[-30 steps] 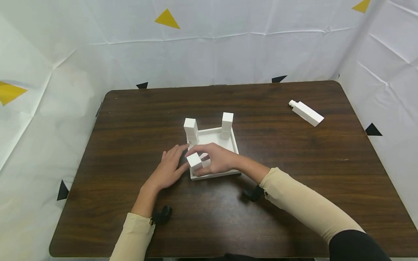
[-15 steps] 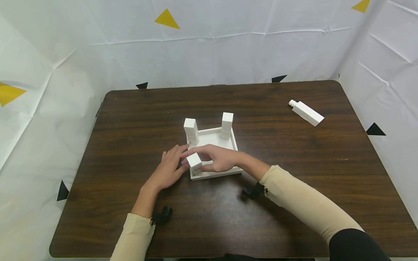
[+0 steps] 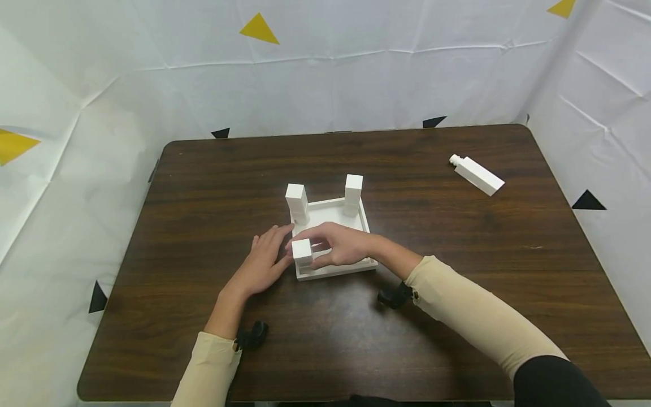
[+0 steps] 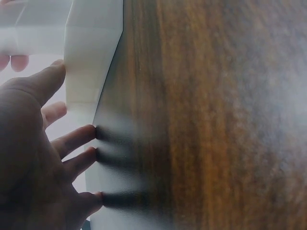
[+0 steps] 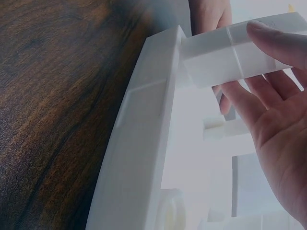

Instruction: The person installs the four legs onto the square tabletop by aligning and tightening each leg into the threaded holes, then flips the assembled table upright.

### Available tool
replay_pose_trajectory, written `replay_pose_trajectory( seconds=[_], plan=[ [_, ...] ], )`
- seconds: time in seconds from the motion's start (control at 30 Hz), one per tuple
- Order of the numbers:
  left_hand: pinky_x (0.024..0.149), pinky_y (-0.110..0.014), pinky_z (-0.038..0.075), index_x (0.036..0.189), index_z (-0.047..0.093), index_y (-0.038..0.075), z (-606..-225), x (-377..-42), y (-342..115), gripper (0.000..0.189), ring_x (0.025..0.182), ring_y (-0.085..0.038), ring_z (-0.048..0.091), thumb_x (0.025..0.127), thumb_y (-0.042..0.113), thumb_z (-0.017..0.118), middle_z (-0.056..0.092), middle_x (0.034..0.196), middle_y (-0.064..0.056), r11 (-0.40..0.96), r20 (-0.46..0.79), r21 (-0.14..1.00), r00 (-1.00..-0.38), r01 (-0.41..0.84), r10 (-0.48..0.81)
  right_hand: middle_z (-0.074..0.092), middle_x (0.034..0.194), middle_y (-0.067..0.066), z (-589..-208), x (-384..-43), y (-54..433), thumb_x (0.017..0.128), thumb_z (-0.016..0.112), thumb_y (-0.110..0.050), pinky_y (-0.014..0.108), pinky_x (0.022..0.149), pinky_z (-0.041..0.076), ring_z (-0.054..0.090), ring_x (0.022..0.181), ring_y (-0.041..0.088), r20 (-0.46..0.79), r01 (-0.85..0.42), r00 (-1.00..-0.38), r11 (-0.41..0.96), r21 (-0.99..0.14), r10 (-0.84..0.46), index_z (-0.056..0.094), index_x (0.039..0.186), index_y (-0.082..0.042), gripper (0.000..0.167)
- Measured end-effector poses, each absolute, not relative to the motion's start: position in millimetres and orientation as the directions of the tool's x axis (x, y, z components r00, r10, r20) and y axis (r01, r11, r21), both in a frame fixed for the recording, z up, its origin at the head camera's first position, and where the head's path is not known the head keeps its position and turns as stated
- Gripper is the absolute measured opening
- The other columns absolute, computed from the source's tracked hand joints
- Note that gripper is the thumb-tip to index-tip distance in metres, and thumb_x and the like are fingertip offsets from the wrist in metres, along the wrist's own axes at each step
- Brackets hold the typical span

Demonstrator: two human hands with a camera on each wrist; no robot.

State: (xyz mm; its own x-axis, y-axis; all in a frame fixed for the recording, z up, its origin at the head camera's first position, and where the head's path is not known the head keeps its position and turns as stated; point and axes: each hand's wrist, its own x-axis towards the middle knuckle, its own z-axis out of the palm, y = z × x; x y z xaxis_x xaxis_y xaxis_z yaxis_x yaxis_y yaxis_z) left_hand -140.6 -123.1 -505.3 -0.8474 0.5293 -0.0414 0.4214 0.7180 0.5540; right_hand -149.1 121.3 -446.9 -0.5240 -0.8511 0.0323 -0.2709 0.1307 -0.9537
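Observation:
A shallow white tray-like frame [image 3: 338, 272] sits on the table with white square legs standing at three corners. My right hand [image 3: 346, 246] grips the near-left leg [image 3: 302, 250], thumb on one side and fingers on the other. In the right wrist view that leg [image 5: 211, 56] rises from the frame's corner, a seam running across it. My left hand [image 3: 261, 263] lies along the frame's left side, fingers spread. Its thumb and fingertips touch the white wall [image 4: 91, 57] in the left wrist view. The far-left leg [image 3: 297, 202] and far-right leg [image 3: 353, 193] stand upright.
A loose white leg with a knobbed end [image 3: 477, 175] lies at the table's back right. Near the frame's front right corner is a round socket [image 5: 171, 211]. White sheets [image 3: 356, 85] surround the dark wooden table [image 3: 458, 254] at the back and sides.
The near-left leg has turned a little, its top now squarer to the frame. My right fingers have shifted around it and closed on it again. My left hand stays in place.

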Motion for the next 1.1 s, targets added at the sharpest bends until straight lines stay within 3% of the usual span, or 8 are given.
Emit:
replay_pose_trajectory(
  seconds=[0.17,0.53,1.1],
  plan=[
    [0.113,-0.065,0.007,0.154,0.027,0.024,-504.2,-139.7,-122.7,0.064,0.148,-0.028,0.017,0.099,0.034,0.058,0.029,0.158,-0.008,0.721,-0.046,0.551,-0.848,0.42,0.528,0.058,0.135,0.004,-446.4,-148.5,121.4,0.084,0.074,0.002,0.038,0.102,0.044,0.052,0.124,0.012,-0.007,-0.279,-0.566,0.199,-0.939,-0.824,0.055,0.136,-0.003,0.055],
    [0.112,-0.066,0.006,0.154,0.027,0.023,-504.2,-141.5,-122.4,0.063,0.148,-0.029,0.016,0.099,0.034,0.057,0.029,0.157,-0.008,0.722,-0.049,0.55,-0.847,0.419,0.529,0.061,0.122,-0.001,-446.4,-148.0,119.9,0.081,0.078,0.002,0.039,0.098,0.048,0.055,0.115,0.013,0.011,-0.283,-0.594,0.196,-0.939,-0.804,0.059,0.129,-0.001,0.052],
    [0.112,-0.066,0.006,0.154,0.027,0.021,-502.8,-139.4,-122.1,0.064,0.148,-0.031,0.017,0.099,0.031,0.057,0.029,0.158,-0.008,0.721,-0.048,0.549,-0.846,0.422,0.531,0.062,0.124,-0.002,-449.1,-145.3,120.0,0.08,0.08,-0.001,0.037,0.096,0.049,0.056,0.115,0.012,0.014,-0.297,-0.618,0.217,-0.93,-0.786,0.06,0.131,-0.005,0.055]
  ],
)
